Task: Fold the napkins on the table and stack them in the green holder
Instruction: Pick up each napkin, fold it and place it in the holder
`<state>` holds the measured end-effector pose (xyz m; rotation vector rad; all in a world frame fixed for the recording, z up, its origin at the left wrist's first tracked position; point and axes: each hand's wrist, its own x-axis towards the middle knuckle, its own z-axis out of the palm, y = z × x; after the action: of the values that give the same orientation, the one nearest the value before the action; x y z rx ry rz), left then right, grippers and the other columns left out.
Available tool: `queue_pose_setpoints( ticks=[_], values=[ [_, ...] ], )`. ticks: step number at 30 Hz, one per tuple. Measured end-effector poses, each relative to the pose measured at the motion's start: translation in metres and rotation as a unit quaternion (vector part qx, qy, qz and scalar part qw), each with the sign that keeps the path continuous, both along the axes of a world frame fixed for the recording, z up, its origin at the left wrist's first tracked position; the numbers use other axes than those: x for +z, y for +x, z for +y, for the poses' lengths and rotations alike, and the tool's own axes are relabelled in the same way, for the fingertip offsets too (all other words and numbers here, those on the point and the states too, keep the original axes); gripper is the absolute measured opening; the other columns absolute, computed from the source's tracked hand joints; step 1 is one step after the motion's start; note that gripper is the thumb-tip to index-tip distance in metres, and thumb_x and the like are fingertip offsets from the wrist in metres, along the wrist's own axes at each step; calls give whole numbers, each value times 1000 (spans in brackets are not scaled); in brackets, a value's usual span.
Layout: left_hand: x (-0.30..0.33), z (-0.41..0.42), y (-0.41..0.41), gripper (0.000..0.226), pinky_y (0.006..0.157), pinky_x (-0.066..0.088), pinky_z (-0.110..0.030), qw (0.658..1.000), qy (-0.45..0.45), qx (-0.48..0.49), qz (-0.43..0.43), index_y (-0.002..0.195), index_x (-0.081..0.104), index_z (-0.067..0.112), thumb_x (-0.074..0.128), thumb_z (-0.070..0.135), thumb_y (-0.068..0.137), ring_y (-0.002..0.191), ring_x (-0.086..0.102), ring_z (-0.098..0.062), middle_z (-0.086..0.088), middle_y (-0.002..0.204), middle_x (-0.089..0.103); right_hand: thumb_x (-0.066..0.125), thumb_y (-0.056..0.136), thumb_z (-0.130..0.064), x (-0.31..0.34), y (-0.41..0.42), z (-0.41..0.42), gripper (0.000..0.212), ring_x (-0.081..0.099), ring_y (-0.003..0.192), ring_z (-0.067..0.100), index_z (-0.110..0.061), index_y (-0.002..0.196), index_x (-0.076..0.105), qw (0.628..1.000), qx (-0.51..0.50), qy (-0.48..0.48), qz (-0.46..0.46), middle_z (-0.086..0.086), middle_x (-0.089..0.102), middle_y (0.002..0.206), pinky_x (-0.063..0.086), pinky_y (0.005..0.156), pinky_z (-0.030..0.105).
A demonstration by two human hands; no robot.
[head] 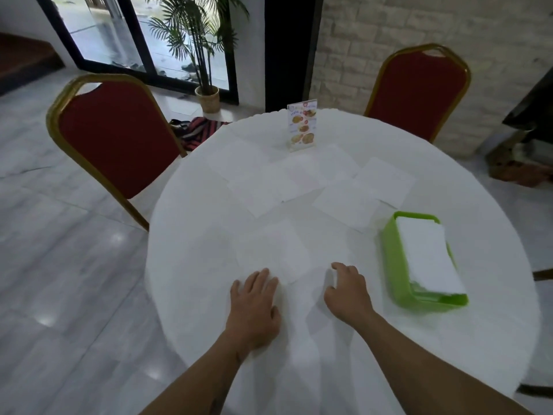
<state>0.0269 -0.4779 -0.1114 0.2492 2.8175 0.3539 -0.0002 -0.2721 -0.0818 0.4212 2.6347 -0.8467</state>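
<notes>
Several white napkins lie flat and unfolded on the round white table (pixel 209 310); one napkin (pixel 272 253) sits just beyond my hands, others (pixel 347 202) spread farther back. My left hand (pixel 254 301) rests flat, fingers apart, at the near napkin's front edge. My right hand (pixel 348 290) has curled fingers pressing the cloth near that napkin's right corner; whether it pinches the napkin is unclear. The green holder (pixel 392 265) stands to the right with a stack of folded napkins (pixel 428 259) inside.
A menu stand (pixel 302 125) stands upright at the table's far side. Two red chairs with gold frames (pixel 116 136) (pixel 419 91) flank the table. A potted palm (pixel 206 97) and a striped bag (pixel 200 131) sit on the floor behind.
</notes>
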Motion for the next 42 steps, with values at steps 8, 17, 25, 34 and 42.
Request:
queue_pose_setpoints(
  ticks=[8, 17, 25, 34, 42],
  values=[
    [10, 67, 18, 62, 117, 11, -45, 996, 37, -71, -28, 145, 25, 30, 39, 26, 85, 145, 11, -20, 3, 158, 17, 60, 79, -17, -3, 13, 35, 59, 54, 117, 25, -14, 136, 47, 984, -135, -108, 28, 7, 56, 129, 45, 99, 36],
    [12, 64, 12, 58, 116, 27, -32, 987, 159, -18, -17, 143, 38, 24, 43, 17, 86, 137, 33, -14, 5, 152, 34, 56, 73, -5, 3, 7, 26, 37, 64, 91, 22, -16, 108, 62, 936, -239, -252, 59, 2, 68, 102, 51, 73, 30],
    [12, 31, 4, 53, 107, 41, -34, 974, 185, 127, 14, 135, 46, 19, 44, 7, 84, 125, 46, -16, 5, 141, 45, 63, 78, -33, 15, 13, -8, 58, 37, 128, 22, -27, 135, 52, 990, 117, -69, -23, 1, 40, 133, 40, 103, 34],
    [14, 30, -2, 69, 121, 10, -40, 994, 93, -3, -51, 150, 18, 26, 41, 15, 85, 147, 8, -19, 2, 161, 11, 52, 86, -29, 3, 16, -8, 52, 43, 121, 30, -15, 134, 42, 998, -43, -22, -40, 9, 42, 135, 41, 97, 37],
    [8, 22, -4, 71, 120, 6, -42, 994, 43, -77, -63, 149, 21, 29, 42, 15, 83, 148, -3, -20, 4, 161, 5, 56, 89, -24, -4, 4, -18, 16, 62, 85, 21, -13, 97, 65, 940, -246, -231, -47, 5, 67, 98, 49, 68, 29]
  ],
)
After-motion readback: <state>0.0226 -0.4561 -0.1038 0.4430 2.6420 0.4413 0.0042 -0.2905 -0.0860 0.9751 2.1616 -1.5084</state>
